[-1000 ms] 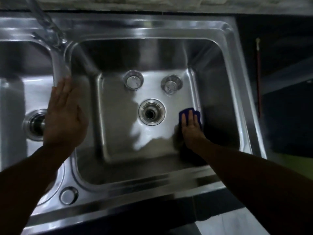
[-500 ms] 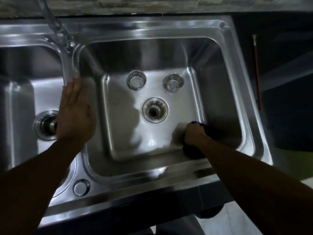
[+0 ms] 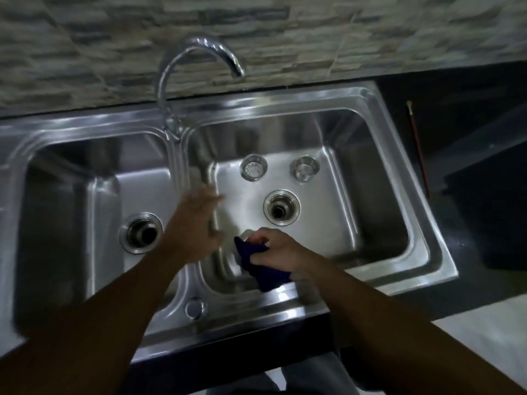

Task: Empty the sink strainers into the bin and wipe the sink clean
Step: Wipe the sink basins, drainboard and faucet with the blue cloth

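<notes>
One stainless-steel double sink (image 3: 399, 115) held two basins. Two round steel strainer baskets (image 3: 253, 167) (image 3: 304, 168) sat in the right basin. There were two open round drain holes (image 3: 281, 207) (image 3: 141, 232), one curved chrome tap (image 3: 199, 58), one dark blue cloth (image 3: 262, 266), and two bare hands (image 3: 194, 223) (image 3: 281, 249).

1. Both forearms are bare to the frame's lower edge; no sleeve shows on either.
2. The left hand (image 3: 194, 223) has no ring, watch or glove, though it is blurred.
3. The right hand (image 3: 278, 250) is likewise ungloved, and its wrist is unadorned.
4. Grey legwear (image 3: 310, 376) shows dimly below the counter edge.
</notes>
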